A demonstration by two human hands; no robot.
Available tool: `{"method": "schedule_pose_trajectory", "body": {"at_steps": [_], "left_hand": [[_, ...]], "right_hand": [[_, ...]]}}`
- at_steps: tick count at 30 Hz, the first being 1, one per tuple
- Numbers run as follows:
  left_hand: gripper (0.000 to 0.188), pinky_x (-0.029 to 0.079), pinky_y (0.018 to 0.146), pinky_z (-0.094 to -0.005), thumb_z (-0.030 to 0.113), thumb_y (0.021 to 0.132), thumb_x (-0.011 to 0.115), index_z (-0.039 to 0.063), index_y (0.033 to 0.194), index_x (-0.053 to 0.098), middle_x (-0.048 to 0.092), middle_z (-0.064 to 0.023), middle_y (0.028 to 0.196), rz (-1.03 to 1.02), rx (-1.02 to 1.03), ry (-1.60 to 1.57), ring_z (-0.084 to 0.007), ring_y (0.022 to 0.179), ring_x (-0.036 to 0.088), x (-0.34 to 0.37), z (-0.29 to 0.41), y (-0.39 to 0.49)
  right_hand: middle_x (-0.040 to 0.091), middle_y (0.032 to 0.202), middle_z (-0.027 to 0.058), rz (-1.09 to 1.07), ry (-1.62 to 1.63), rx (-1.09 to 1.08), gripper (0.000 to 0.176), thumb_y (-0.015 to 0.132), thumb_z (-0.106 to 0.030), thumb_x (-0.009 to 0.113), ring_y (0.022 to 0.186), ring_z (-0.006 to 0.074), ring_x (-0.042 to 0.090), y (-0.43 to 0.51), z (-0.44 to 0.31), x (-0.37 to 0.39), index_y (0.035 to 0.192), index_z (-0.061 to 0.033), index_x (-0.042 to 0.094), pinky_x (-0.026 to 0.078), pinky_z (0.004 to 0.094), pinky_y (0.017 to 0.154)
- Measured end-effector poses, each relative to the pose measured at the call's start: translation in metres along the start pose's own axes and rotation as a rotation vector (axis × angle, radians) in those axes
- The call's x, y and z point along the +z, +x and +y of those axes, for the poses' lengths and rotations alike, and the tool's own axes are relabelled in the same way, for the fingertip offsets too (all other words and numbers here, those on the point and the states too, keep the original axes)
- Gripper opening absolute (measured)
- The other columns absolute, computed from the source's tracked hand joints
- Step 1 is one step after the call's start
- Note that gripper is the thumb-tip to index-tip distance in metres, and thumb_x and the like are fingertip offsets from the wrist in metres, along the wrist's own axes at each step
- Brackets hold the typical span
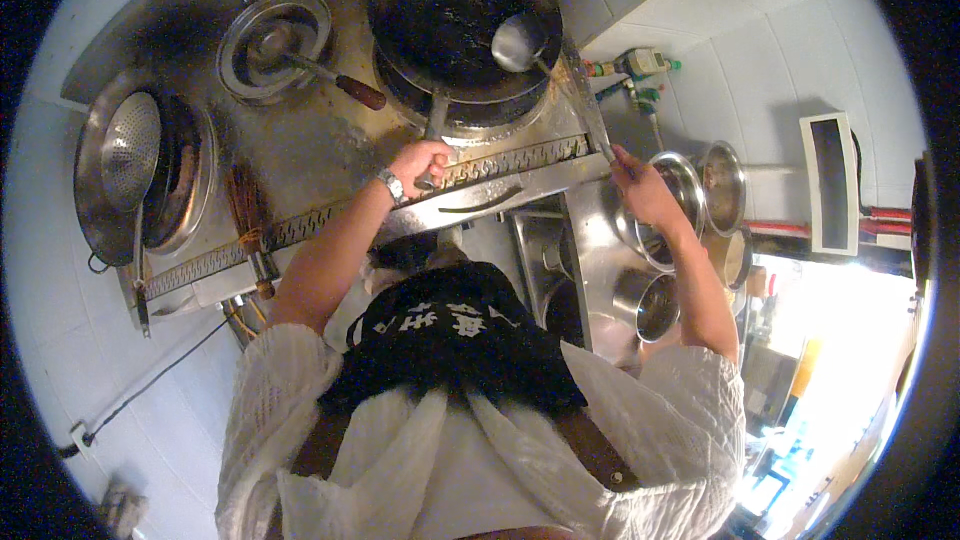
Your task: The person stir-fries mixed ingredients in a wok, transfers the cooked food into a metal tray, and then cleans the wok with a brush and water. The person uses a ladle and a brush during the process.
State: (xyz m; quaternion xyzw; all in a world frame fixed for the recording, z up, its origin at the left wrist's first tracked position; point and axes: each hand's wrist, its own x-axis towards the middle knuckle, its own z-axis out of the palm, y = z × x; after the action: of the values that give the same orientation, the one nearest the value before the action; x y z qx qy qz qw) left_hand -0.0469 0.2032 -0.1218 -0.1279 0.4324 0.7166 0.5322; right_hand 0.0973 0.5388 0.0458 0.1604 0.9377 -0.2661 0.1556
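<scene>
A large dark wok (450,22) sits on the burner at the top centre. My left hand (424,169), with a metal-banded watch on the wrist, is closed around the wok's handle (436,116). In my right hand (637,184) is the long handle of a metal ladle, gripped near its end at the stove's right edge. The ladle's round bowl (515,43) is over the right part of the wok, hollow side not clearly readable. The wok's inside looks dark and shiny; I cannot tell whether it holds liquid.
Left on the steel stove (322,135) are a lidded round pot (232,82) with a wooden-handled ladle (361,91), a perforated skimmer (131,139) across another wok (90,202), and a bamboo brush (244,210). Steel bowls (724,187) and a pot (656,307) stand right. Green-handled valves (646,94) line the wall.
</scene>
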Motion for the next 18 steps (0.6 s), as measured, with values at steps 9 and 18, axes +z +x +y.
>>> {"method": "schedule_pose_trajectory", "body": {"at_steps": [9, 18], "left_hand": [[0.013, 0.044, 0.047, -0.0322, 0.013, 0.087, 0.058, 0.008, 0.077, 0.052, 0.05, -0.0003, 0.064, 0.105, 0.062, 0.038, -0.0113, 0.049, 0.044, 0.002, -0.011, 0.018], [0.012, 0.044, 0.041, -0.0304, 0.013, 0.083, 0.065, 0.005, 0.083, 0.056, 0.052, -0.0008, 0.063, 0.188, 0.183, 0.174, -0.0118, 0.046, 0.049, 0.005, -0.012, 0.008]], "right_hand": [[0.06, 0.113, 0.028, 0.091, -0.021, -0.065, 0.044, 0.096, -0.025, 0.046, 0.106, 0.0378, 0.059, 0.001, -0.008, 0.001, 0.133, -0.0011, 0.048, 0.045, 0.0379, 0.091], [0.058, 0.116, 0.0276, 0.091, -0.066, -0.074, 0.041, 0.095, -0.023, 0.047, 0.109, 0.0413, 0.056, -0.006, -0.005, 0.005, 0.131, -0.0023, 0.051, 0.045, 0.0415, 0.093]]}}
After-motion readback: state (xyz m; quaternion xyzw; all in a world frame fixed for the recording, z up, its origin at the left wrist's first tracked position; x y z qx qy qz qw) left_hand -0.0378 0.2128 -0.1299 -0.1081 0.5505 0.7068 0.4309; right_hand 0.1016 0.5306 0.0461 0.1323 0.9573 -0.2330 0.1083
